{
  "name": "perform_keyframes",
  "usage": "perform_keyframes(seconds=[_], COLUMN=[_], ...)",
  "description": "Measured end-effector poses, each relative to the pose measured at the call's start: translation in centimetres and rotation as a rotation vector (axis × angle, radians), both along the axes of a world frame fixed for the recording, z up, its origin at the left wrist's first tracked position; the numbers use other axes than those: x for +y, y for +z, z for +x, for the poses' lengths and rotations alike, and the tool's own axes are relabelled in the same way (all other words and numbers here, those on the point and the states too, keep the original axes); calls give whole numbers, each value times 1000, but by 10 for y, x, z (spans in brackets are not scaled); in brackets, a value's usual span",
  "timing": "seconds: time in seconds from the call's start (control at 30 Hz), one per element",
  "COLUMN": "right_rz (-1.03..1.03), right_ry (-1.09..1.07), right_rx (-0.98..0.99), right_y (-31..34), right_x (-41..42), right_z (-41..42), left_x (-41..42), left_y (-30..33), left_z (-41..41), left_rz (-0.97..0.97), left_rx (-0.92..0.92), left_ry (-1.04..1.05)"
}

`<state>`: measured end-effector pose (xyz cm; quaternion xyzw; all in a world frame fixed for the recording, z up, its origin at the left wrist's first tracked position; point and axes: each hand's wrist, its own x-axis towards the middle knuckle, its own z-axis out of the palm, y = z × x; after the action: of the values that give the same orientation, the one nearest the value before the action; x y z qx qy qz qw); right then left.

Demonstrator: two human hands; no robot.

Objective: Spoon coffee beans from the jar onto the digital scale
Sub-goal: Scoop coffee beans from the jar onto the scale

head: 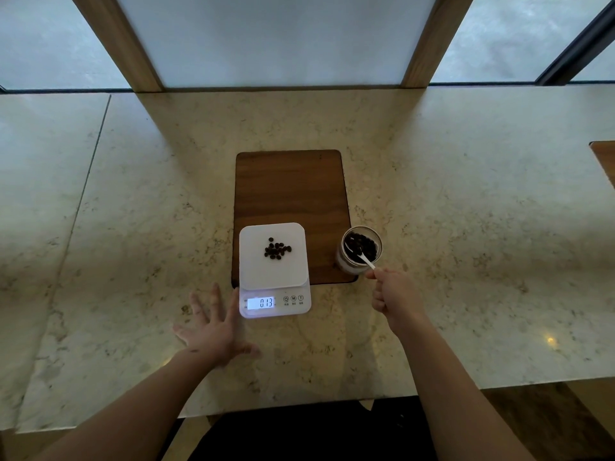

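Observation:
A white digital scale (289, 273) lies partly on a wooden board, its lit display reading 013. A small heap of coffee beans (277, 250) rests on its platform. To the right stands an open glass jar (360, 250) with dark beans inside. My right hand (394, 292) is shut on the handle of a white spoon (365, 260), whose bowl is down inside the jar among the beans. My left hand (213, 327) lies flat on the counter with fingers spread, just left of the scale's front corner, holding nothing.
The dark wooden board (291, 188) sits mid-counter on a pale marble top (133, 227). Wooden window posts rise behind the counter's back edge. Another wooden piece (604, 158) shows at the far right. The counter's near edge runs below my forearms.

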<state>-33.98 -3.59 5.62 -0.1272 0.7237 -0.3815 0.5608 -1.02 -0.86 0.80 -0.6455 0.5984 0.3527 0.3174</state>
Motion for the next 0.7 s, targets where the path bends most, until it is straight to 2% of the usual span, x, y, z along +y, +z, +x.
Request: perform_keyframes(seconds=[0.7], right_rz=[0], right_ry=[-10], right_rx=[13], right_y=[7], right_x=[4], right_z=[-4], left_x=[0], left_y=[3], left_z=[-2], left_rz=[7], left_rx=[-2], left_ry=[-3])
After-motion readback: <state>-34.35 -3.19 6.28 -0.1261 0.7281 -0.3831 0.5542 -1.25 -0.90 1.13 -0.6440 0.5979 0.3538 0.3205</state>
